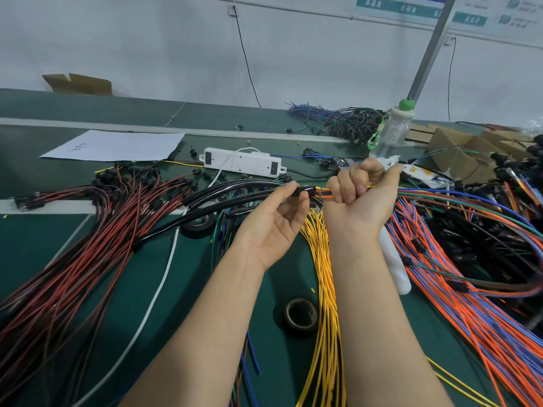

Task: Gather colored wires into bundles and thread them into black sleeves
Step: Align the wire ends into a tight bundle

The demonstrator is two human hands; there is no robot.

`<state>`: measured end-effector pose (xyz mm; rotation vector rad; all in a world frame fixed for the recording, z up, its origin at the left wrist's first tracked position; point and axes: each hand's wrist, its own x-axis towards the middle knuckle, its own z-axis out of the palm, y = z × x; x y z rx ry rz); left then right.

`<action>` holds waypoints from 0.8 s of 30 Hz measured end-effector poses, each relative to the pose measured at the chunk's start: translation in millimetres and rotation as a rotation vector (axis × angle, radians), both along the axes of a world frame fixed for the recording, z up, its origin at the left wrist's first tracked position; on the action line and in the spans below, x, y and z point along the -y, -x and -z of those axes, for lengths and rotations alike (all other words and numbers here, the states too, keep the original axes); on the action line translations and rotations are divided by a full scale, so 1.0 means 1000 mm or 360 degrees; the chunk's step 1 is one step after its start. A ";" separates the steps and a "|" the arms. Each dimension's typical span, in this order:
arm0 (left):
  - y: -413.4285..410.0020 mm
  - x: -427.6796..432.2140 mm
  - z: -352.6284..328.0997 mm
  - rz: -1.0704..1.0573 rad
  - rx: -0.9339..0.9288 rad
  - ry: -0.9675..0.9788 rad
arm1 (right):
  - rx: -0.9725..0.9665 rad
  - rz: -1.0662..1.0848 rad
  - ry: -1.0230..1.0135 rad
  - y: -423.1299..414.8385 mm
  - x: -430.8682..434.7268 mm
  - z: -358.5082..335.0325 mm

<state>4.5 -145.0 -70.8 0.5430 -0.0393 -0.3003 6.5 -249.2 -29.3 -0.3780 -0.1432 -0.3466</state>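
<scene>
Nearest edge: brown tape roll flat on the green counter, just left of a yellow wire run heading away toward the hands. Both forearms in from below, either side of that yellow run. Left side: big fan of red wires with black end caps, plus one white cable curving through. Right side: thick spread of orange and blue wires, a white tube at its inner edge beside the right forearm.

Mid counter, raised off the surface: left hand palm up, thumb and fingertips pinching the mouth of a black sleeve; sleeve body trailing off left among other black sleeves. Right hand fisted tight round a mixed wire bundle (blue, green, orange, yellow), tail off to the right. Short wire tips poking out of the fist, right at the sleeve mouth; inside or not: cannot tell. Black tape roll on the counter under the sleeves.

Further back: white plastic module with a white lead, paper sheet to its left, clear bottle with green cap behind the right hand, cardboard pieces to its right. Far edge: heap of purple and blue wires with black ends, open cardboard box at far left, grey pole rising against the white wall.
</scene>
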 end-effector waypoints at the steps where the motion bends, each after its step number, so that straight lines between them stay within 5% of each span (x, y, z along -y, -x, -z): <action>1: 0.000 0.000 0.000 -0.0006 0.0007 0.0007 | 0.0003 -0.0001 0.0004 0.000 0.000 0.000; 24: 0.001 -0.003 -0.001 0.0026 0.0195 -0.0150 | 0.0004 -0.0061 -0.0074 0.000 0.001 -0.002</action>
